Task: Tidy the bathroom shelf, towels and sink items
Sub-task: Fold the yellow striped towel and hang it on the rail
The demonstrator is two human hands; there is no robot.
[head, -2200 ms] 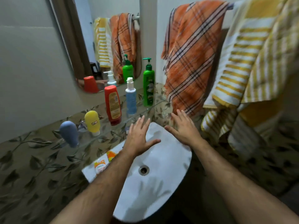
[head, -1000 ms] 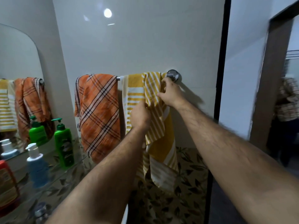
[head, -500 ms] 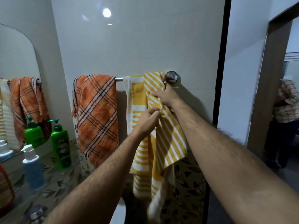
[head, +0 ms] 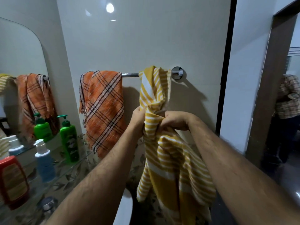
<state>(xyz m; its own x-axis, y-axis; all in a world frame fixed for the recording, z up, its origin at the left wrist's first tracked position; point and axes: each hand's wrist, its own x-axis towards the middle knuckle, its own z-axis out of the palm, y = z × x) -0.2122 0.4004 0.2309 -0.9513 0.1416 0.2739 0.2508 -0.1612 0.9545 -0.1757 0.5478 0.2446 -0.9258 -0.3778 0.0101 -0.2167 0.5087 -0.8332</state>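
Fingers [head: 159, 113] of the right hand [head: 174, 120] curled tight into a bunch of the yellow striped towel [head: 172, 159], mid-frame. Fingers of the left hand [head: 138, 117] clamped on the same gather from the other side, just beside the right, both below the towel bar [head: 129, 75]. Bunched that way probably to draw the cloth off the bar or to shake it straight before rehanging; upper part of the towel looped over the bar near its chrome end mount [head: 177, 73], lower part hanging loose and crumpled toward bottom centre.

Lower left of frame: glass shelf [head: 68, 169] carrying a red bottle [head: 13, 182], a blue bottle [head: 44, 164] with a white pump and a green pump bottle [head: 69, 140], all upright and apart, seemingly untouched as yet. White sink rim [head: 125, 207] showing under the left forearm.

Further back, orange plaid towel [head: 103, 111] draped unevenly over the left part of the bar, well apart from the hands. Behind, a pale glossy wall [head: 146, 38] with a lamp glare near the top, leaf-patterned tiles [head: 73, 177] low down. Mirror [head: 21, 70] at far left, doubling the towels and bottles. At right edge, a dark doorway [head: 285, 111] with a person in a checked shirt partly visible.
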